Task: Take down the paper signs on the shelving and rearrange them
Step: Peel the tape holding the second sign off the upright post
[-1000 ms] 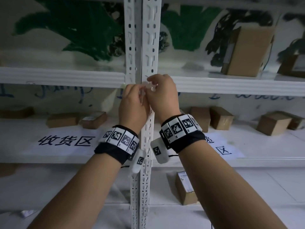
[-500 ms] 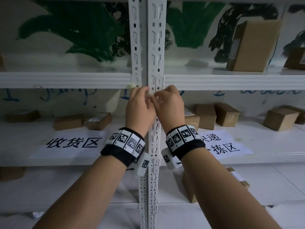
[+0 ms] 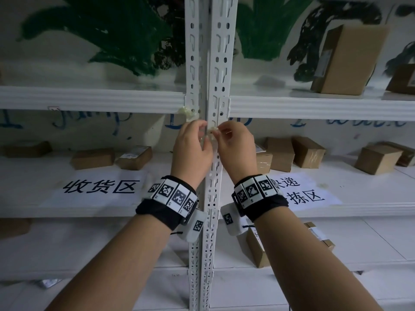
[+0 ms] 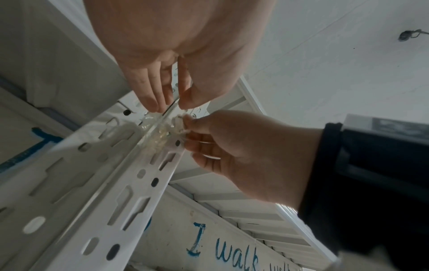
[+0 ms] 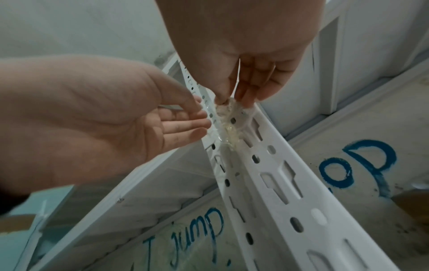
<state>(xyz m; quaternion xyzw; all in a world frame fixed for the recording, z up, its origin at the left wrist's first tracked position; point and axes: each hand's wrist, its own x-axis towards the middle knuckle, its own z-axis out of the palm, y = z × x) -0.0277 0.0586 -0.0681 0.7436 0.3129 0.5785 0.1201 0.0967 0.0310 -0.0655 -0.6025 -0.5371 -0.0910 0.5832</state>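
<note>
Both hands meet at the white slotted upright post [image 3: 213,63], just below the upper shelf beam. My right hand [image 3: 221,131] pinches a crumpled wad of clear tape [image 5: 228,106] stuck to the post between thumb and fingertips. My left hand [image 3: 202,129] is beside it, its thumb and fingers closed on a thin clear tape strip [image 4: 173,105]. Two white paper signs with black characters lie flat on the middle shelf: one on the left [image 3: 101,187], and one on the right [image 3: 307,191] that is partly hidden by my right wrist.
Another lump of tape residue [image 3: 187,111] clings to the left beam's end. Small cardboard boxes [image 3: 280,153] sit at the back of the middle shelf, and a taller box [image 3: 343,61] stands on the upper shelf. More boxes [image 3: 258,250] lie below.
Both hands have come down from the shelf beam to a spot just under it on the post. They have drawn slightly apart, with the tape still between them.
</note>
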